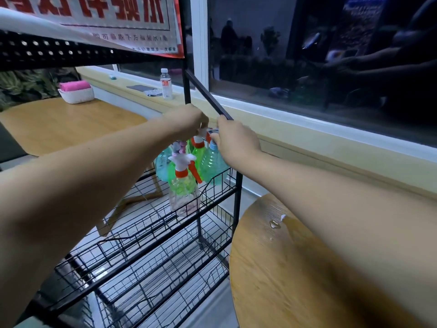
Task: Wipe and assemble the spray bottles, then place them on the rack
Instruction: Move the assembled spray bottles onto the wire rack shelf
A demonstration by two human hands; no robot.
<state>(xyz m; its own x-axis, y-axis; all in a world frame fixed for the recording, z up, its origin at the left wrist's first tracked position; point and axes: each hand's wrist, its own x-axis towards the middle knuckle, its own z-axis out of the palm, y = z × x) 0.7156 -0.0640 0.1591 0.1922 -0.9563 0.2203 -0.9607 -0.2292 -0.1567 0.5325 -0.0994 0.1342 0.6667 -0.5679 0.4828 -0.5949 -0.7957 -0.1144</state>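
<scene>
**Gripping trigger heads at rack**

Pinching with left hand [189, 121] white head of green plastic spray bottle [198, 157]; clasping with right hand [234, 138] head of teal plastic spray bottle [212, 166]. Crowded in top basket of black wire rack [237, 197]. Could jostle clear red-collared spray bottle [183, 195] at front loose. Beside: wet round wooden table [307, 268], dark window [307, 67].

A clear water bottle [166, 84] stands on the sill [132, 87] beyond the fingers [216, 138]. Far to their left, a white basket [76, 95] holding pink cloth [74, 85] sits on a bench [59, 124].
</scene>
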